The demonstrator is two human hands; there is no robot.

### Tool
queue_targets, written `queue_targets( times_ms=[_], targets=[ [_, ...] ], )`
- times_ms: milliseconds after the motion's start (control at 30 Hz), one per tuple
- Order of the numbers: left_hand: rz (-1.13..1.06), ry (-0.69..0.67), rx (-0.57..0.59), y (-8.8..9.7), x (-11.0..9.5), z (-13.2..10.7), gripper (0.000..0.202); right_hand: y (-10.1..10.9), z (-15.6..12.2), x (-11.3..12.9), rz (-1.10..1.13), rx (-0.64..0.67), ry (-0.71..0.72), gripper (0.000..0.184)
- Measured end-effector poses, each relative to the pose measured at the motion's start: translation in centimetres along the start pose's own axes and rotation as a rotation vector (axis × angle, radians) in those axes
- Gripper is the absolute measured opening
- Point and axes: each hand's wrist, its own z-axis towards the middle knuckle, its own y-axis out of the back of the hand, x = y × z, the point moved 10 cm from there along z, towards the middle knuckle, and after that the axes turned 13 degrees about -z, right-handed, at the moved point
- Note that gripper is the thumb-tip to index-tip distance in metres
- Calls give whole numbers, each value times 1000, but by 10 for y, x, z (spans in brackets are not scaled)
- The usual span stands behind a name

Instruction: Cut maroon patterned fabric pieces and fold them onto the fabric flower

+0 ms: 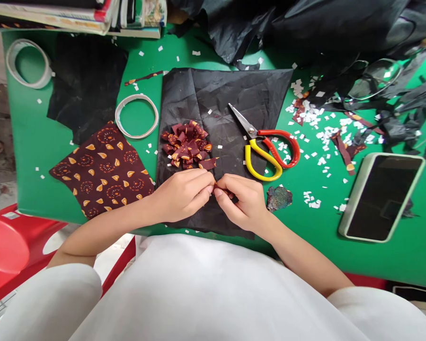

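My left hand (189, 194) and my right hand (242, 200) meet over the black sheet (206, 94). Both are closed, fingertips pinching a small maroon fabric piece (230, 193) that is mostly hidden by the fingers. Just beyond my left hand sits a heap of maroon and orange folded fabric loops (186, 144), shaped like a flower. To the right of it, scissors (257, 135) with one red and one yellow handle lie on the sheet with their blades together. A maroon cloth (104, 175) with orange leaf-like prints lies by my left forearm.
On the green table (28, 156) are two tape rolls (44, 78), (137, 97), a black piece (87, 80) and a phone (383, 196). White paper bits (312, 113) and black scraps (397, 123) are scattered at right. Books (74, 16) are stacked at the back left.
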Motion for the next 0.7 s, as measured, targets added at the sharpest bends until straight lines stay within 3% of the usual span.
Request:
queue_targets(
  times_ms=[400,700],
  targets=[
    [-31,-31,-18,3,-5,0,16,-2,0,-8,104,59,-74,19],
    [-22,-26,-16,3,-4,2,16,-4,1,-6,118,52,-41,20]
  ],
)
